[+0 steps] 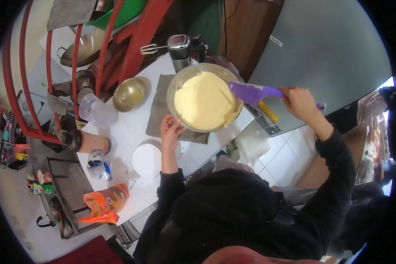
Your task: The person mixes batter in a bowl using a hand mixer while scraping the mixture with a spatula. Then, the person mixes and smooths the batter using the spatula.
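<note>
A metal mixing bowl [171,94] full of smooth pale-yellow batter [204,101] sits over a grey cloth [155,115]. My left hand [170,128] grips the bowl's near-left rim, fingers bent around the edge. In my right hand [300,104] is the handle of a purple spatula [251,92], closed firmly around it. The spatula's broad blade, smeared with batter, reaches over the right rim of the bowl. Some batter clings to the bowl's inner wall on the right.
A hand mixer [179,50] stands behind the bowl. On the white table [119,167] are a smaller metal bowl [130,94], a plastic jug [99,112], a jar [92,143], a white round lid [147,160] and an orange bag [104,202]. Red railings [103,48] rise at left.
</note>
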Demonstrator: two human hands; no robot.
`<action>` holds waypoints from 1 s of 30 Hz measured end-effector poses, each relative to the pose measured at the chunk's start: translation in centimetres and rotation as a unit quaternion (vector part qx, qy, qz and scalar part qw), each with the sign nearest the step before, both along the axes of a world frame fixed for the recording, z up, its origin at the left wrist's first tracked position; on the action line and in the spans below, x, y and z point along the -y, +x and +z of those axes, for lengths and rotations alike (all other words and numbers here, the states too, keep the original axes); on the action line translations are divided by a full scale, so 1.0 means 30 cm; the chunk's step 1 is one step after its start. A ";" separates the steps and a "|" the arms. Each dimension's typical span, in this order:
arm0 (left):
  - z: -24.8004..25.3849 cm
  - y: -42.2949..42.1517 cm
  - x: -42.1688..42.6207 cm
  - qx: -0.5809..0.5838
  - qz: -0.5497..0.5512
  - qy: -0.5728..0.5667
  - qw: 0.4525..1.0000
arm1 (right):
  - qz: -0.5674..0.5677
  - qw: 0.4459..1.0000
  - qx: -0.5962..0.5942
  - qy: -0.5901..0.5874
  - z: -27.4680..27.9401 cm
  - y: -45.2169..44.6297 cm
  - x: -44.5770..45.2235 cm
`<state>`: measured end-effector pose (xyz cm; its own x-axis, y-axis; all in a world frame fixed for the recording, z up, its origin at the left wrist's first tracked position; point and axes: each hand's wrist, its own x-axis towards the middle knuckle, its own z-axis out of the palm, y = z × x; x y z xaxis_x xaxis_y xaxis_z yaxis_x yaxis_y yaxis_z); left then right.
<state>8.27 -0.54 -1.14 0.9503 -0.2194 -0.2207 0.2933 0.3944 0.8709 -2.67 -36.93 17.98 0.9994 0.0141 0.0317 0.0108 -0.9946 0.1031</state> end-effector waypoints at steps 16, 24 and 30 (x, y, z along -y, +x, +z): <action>0.017 -0.020 0.009 0.006 0.036 -0.026 0.999 | 0.056 0.933 -0.169 -0.314 0.179 0.272 -0.482; -0.013 -0.012 0.011 0.001 0.047 -0.060 0.997 | 0.004 0.823 -0.424 -0.379 0.224 0.472 -0.654; -0.032 -0.008 0.013 0.017 0.047 -0.063 0.997 | -0.164 0.802 -0.536 -0.206 0.190 0.557 -0.581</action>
<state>8.03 -0.94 -2.09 0.9746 -0.1523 -0.1641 0.2205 0.5252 0.8219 14.03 -19.52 23.67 0.4009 -0.4669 -0.7882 0.0574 -0.8459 0.5302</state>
